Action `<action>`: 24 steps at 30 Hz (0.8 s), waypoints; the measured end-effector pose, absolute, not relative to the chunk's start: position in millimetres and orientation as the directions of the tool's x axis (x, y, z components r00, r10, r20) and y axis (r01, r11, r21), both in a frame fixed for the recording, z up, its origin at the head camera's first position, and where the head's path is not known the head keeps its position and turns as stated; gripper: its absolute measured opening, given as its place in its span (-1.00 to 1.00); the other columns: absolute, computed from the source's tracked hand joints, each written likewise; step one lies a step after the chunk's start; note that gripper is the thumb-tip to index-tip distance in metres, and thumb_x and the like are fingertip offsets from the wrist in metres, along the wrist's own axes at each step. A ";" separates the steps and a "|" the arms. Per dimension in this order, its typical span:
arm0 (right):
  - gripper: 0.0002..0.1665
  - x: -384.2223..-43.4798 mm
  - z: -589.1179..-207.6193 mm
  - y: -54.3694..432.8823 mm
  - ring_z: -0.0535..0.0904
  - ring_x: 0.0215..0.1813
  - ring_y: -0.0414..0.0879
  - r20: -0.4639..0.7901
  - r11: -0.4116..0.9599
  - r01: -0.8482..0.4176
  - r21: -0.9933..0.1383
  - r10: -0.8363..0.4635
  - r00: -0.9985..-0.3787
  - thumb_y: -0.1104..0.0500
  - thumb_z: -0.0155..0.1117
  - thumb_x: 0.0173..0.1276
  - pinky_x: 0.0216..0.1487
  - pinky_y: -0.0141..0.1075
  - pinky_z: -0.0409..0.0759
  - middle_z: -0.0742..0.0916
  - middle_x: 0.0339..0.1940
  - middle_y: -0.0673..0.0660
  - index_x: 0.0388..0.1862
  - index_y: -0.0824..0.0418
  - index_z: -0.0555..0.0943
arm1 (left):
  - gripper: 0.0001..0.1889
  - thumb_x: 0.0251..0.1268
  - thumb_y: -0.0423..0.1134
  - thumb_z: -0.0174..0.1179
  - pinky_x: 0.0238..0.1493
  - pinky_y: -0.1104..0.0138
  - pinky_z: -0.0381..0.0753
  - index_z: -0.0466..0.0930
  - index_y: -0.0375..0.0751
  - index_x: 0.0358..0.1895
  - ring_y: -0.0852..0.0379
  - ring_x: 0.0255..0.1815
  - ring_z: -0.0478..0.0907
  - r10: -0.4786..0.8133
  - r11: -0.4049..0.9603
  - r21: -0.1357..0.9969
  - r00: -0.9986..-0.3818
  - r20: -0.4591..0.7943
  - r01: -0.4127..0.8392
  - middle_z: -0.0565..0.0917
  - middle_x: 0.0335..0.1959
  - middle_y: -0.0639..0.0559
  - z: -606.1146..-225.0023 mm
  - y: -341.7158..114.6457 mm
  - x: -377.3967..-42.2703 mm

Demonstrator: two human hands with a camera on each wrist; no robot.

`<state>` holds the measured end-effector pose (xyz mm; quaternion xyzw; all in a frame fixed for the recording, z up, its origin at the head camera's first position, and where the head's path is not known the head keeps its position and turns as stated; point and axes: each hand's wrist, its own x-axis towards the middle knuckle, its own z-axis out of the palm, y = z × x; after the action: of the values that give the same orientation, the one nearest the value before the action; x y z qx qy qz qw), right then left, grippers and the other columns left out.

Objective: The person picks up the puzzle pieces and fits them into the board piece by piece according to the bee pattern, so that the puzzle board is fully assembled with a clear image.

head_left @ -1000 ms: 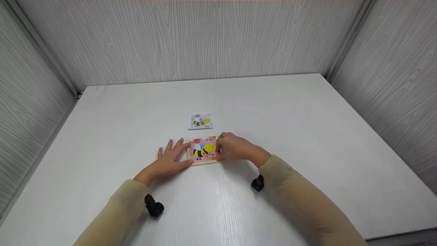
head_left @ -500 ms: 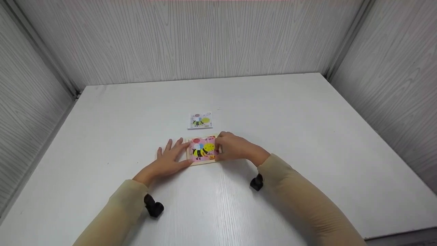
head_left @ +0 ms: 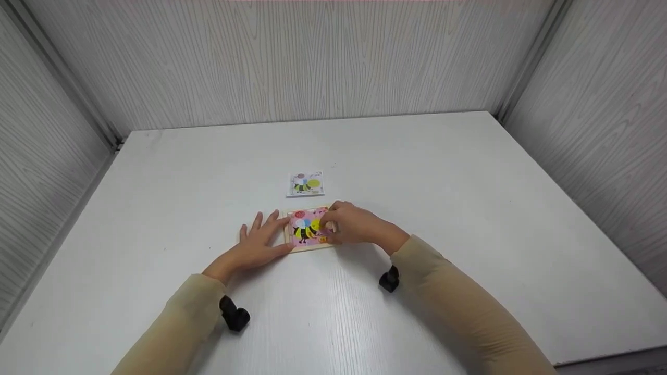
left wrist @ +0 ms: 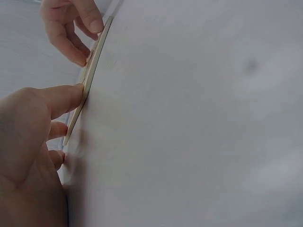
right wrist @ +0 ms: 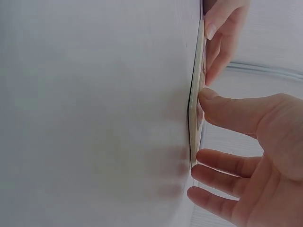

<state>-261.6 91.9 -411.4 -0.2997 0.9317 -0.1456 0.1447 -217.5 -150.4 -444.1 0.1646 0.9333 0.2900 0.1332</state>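
A wooden-framed picture puzzle (head_left: 301, 240) shows a black-and-yellow bee on pink. It lies flat on the white table; its pale frame edge (left wrist: 93, 64) shows side-on in the left wrist view. My left hand (head_left: 255, 245) lies at its left side, fingers spread, with thumb and index fingertips at the frame. From the right, my right hand (head_left: 357, 223) reaches over the puzzle, its thumb and a bent finger spaced apart and touching the picture, covering part of the bee's yellow head. In the right wrist view that thumb (right wrist: 227, 111) rests on the puzzle while other fingertips meet the frame's end.
A small white card (head_left: 305, 185) with a paler print of the same bee picture lies just beyond the puzzle. Grained panels (head_left: 292, 62) wall the table at the back and both sides. Black wrist devices (head_left: 235, 315) hang by the sleeve cuffs.
My right hand's fingertips have moved left from the picture's right edge onto the bee's yellow head. The left hand has stayed at the frame's left side.
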 end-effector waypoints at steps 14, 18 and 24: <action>-0.72 -258.7 -407.8 93.9 0.40 -0.01 -0.07 -0.186 0.776 -0.521 -0.357 -0.605 -0.774 0.11 0.35 0.21 0.10 -0.27 0.44 0.53 0.04 0.07 -0.07 0.00 0.68 | -0.26 0.28 0.20 -0.01 0.25 -0.17 -0.57 0.06 -0.01 0.45 -0.20 0.45 -0.49 0.382 0.787 0.573 -0.910 -0.162 0.228 -0.17 0.50 -0.14 -442.7 -150.7 -217.8; -0.72 -258.6 -408.7 95.2 0.40 -0.01 -0.08 -0.174 0.759 -0.543 -0.359 -0.626 -0.761 0.12 0.35 0.21 0.09 -0.30 0.44 0.54 0.02 0.08 -0.07 0.02 0.70 | -0.27 0.28 0.19 0.00 0.25 -0.18 -0.57 0.07 -0.02 0.45 -0.21 0.45 -0.49 0.382 0.786 0.574 -0.910 -0.159 0.230 -0.16 0.50 -0.15 -442.6 -149.2 -217.2; -0.70 -258.6 -409.0 95.0 0.41 -0.02 -0.09 -0.181 0.762 -0.549 -0.344 -0.627 -0.758 0.09 0.34 0.22 0.08 -0.33 0.44 0.55 0.01 0.09 -0.04 0.00 0.70 | -0.27 0.28 0.18 0.01 0.24 -0.19 -0.57 0.07 -0.03 0.45 -0.23 0.45 -0.48 0.380 0.789 0.569 -0.912 -0.153 0.232 -0.15 0.49 -0.16 -443.4 -148.4 -217.4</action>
<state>-258.6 95.0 -409.0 -0.3169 0.9275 -0.1365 0.1440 -217.4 -148.4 -443.4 0.1634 0.9365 0.2811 0.1310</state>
